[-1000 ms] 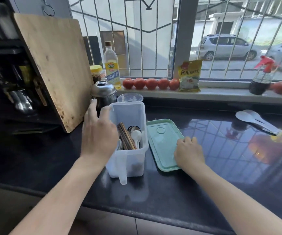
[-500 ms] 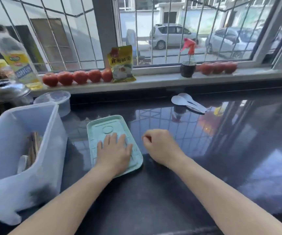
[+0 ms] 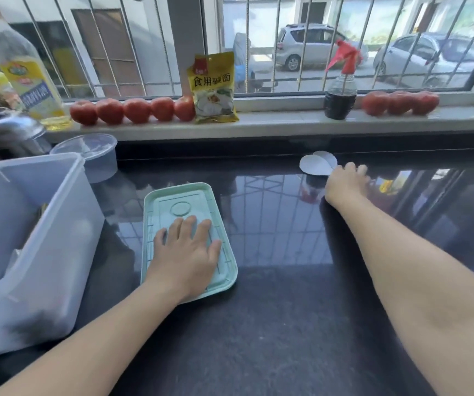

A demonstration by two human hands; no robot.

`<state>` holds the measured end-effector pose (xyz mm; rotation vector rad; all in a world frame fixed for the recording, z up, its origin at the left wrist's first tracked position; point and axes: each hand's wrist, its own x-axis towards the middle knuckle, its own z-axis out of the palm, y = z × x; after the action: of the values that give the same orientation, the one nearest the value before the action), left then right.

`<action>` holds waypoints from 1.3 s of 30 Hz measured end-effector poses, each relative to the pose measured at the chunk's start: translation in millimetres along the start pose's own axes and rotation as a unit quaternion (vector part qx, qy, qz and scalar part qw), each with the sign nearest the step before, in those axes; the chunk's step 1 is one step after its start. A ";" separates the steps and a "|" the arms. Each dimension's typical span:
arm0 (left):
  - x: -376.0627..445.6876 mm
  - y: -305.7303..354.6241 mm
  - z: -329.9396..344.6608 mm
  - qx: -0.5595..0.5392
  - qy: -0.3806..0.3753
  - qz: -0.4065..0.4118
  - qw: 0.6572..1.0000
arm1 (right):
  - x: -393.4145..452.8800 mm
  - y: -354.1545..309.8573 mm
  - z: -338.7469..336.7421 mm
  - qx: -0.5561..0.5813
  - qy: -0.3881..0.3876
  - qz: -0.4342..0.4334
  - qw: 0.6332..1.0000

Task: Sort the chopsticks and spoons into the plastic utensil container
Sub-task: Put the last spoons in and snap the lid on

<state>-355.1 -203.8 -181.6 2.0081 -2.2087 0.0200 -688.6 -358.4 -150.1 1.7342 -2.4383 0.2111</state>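
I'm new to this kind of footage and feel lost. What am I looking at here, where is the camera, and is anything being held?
There is no machine here: a person is working with bare hands, and one wide-angle camera worn on the head looks forward and down at a dark kitchen counter.

The left hand lies flat on a pale green lid, fingers straight, gripping nothing. The right hand reaches out to two white spoons near the back of the counter; its fingers cover the handles, so whether it grips them cannot be told.

On the left stands the clear plastic container for the utensils, open on top. Behind it sits a small round tub. Tomatoes, a yellow packet and a spray bottle line the windowsill.
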 end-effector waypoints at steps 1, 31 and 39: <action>-0.8 0.5 -0.4 -0.002 -0.001 0.001 1.000 | -5.8 -2.1 -3.1 -0.018 0.000 -0.017 1.000; -123.2 -173.9 -221.4 -0.639 0.260 -0.234 0.685 | -353.5 -334.3 -233.0 0.592 -0.297 -0.352 0.662; -144.5 -240.5 -237.1 -0.673 0.275 -0.273 0.629 | -347.6 -366.0 -251.6 0.561 -0.269 -0.333 0.709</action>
<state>-79.0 -58.0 11.8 1.2654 -0.5864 -0.7324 -221.2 -106.5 40.1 3.4346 -1.6866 1.5152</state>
